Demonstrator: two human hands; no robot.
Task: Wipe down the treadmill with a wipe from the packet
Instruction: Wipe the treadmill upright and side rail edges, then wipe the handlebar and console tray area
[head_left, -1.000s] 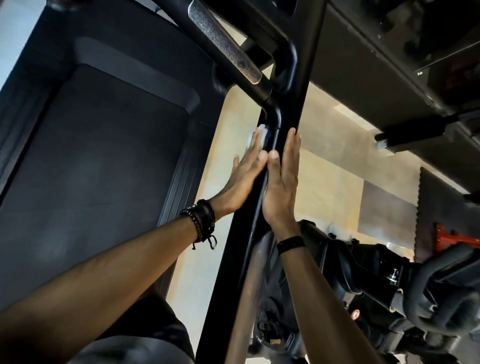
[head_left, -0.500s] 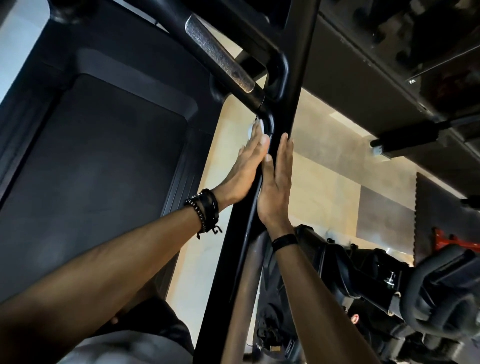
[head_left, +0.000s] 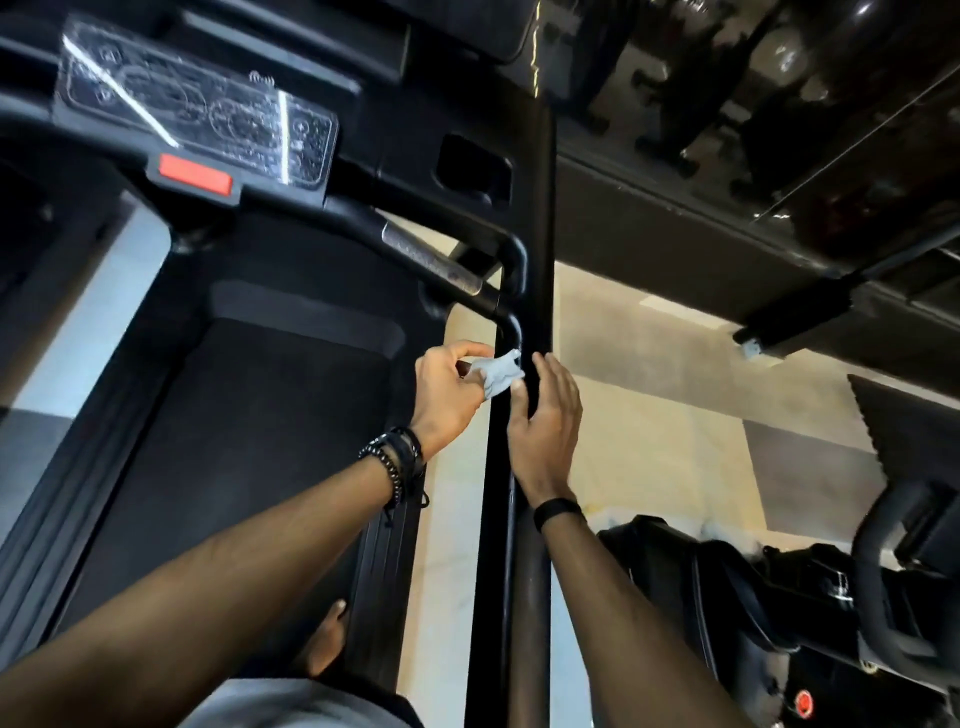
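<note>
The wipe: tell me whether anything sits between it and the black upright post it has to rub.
Nothing visible does. The wipe, bunched and pinched in the left hand, lies right against the upright post, just below the curved handrail joint. The right hand is beside the post, lower down, not in between.

Crumpled pale wipe (head_left: 496, 375) bunched against the black treadmill upright (head_left: 535, 208); dark treadmill belt (head_left: 249, 441) lies left.
</note>
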